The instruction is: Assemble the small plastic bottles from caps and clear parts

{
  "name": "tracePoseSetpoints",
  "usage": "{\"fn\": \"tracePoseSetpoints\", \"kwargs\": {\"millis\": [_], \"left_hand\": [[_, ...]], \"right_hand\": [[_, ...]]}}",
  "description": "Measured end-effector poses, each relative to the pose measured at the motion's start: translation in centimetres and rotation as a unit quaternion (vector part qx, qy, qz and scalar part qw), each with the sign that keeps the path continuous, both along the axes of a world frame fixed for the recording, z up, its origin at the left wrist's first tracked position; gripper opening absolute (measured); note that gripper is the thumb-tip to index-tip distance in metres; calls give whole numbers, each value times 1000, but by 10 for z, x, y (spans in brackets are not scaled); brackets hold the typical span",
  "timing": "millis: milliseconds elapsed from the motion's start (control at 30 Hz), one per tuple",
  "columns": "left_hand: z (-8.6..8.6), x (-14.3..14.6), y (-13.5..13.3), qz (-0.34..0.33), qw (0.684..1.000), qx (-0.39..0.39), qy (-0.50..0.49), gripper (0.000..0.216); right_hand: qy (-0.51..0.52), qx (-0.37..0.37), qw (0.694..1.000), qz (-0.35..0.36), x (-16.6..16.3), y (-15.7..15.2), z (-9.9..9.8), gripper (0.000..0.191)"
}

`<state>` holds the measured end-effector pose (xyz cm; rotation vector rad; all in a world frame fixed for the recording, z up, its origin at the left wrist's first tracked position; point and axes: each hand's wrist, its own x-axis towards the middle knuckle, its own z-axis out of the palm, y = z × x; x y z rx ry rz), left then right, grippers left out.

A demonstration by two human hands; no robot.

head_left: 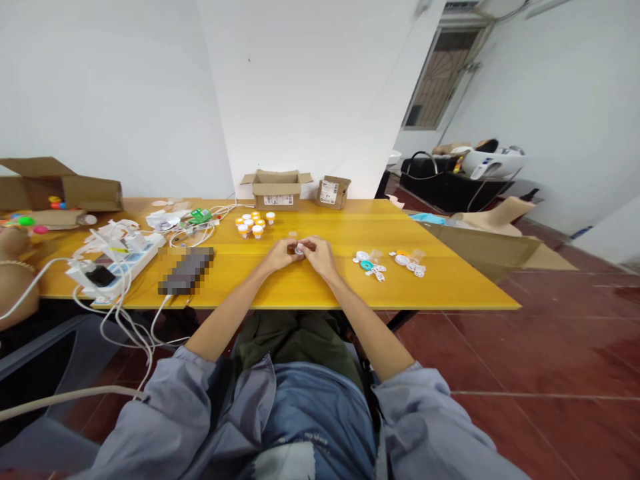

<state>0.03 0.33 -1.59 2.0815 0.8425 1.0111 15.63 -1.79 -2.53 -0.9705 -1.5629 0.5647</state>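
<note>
My left hand (281, 254) and my right hand (317, 254) meet over the middle of the yellow table (310, 283), fingers curled together around a small whitish round piece (299, 250) pinched between them. Behind the hands stands a cluster of small orange-and-white capped bottles (253, 225). A single clear small piece (293, 234) lies just beyond my hands. To the right lie scattered white and teal caps and rings (371, 264) and a second small group (409, 261).
A white power strip with tangled cables (118, 261) and a blurred dark item (186, 271) lie at the left. Two open cardboard boxes (277, 189) stand at the back edge, another (55, 190) at far left. Flattened cardboard (493, 233) lies right of the table.
</note>
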Motion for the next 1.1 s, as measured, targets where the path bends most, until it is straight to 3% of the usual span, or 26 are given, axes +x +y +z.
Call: {"fn": "tracePoseSetpoints", "kwargs": {"millis": [433, 700, 900, 1100], "left_hand": [[1, 2, -1, 12, 998, -55, -33, 22], [11, 2, -6, 47, 990, -99, -85, 26], [21, 1, -12, 73, 981, -104, -146, 31], [25, 2, -16, 63, 973, -131, -180, 33]], "right_hand": [[6, -23, 1000, 1, 2, 2, 1, 7], [111, -64, 992, -5, 6, 7, -2, 21], [244, -193, 943, 120, 1, 0, 2, 30], [318, -235, 900, 183, 0, -3, 7, 29]]}}
